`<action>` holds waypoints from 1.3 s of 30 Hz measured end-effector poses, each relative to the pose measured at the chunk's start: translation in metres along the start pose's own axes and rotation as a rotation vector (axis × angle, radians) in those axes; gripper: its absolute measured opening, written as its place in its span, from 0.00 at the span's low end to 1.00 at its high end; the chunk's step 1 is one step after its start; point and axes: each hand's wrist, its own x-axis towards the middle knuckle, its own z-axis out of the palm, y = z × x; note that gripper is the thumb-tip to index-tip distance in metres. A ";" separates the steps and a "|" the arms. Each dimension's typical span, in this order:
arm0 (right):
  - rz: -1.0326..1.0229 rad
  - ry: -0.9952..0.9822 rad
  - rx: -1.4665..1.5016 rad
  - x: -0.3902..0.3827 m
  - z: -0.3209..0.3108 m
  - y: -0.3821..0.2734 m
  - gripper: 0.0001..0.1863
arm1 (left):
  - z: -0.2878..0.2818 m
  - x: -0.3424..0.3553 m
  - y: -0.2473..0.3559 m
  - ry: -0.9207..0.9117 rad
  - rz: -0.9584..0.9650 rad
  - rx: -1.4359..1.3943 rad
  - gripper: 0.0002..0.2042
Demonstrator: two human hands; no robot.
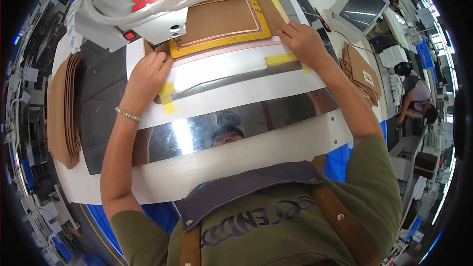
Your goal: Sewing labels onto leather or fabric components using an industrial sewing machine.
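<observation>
A brown leather-like panel (219,19) lies inside a yellow frame template (221,43) under the white head of a sewing machine (143,0). My left hand (148,74) rests flat on the template's near left corner, fingers together, by a strip of yellow tape (166,96). On the right side, my right hand (303,42) presses on the template's edge next to another yellow tape strip (281,59). Neither hand grips anything. A white clamp plate (221,66) lies just below the frame.
A shiny metal strip (197,133) crosses the white table (236,162). A stack of brown cut panels (66,108) sits at the left, another stack (362,71) at the right. A monitor (362,7) stands at the top right. Another person (419,101) bends at the far right.
</observation>
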 end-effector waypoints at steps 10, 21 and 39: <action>0.426 -0.131 0.318 -0.048 -0.007 -0.036 0.32 | -0.006 -0.029 0.033 -0.067 -0.393 -0.204 0.27; 0.491 -0.097 0.389 -0.049 -0.002 -0.035 0.30 | -0.002 -0.032 0.027 -0.088 -0.366 -0.302 0.27; 0.510 -0.161 0.370 -0.046 -0.004 -0.036 0.30 | -0.001 -0.034 0.027 -0.044 -0.357 -0.242 0.27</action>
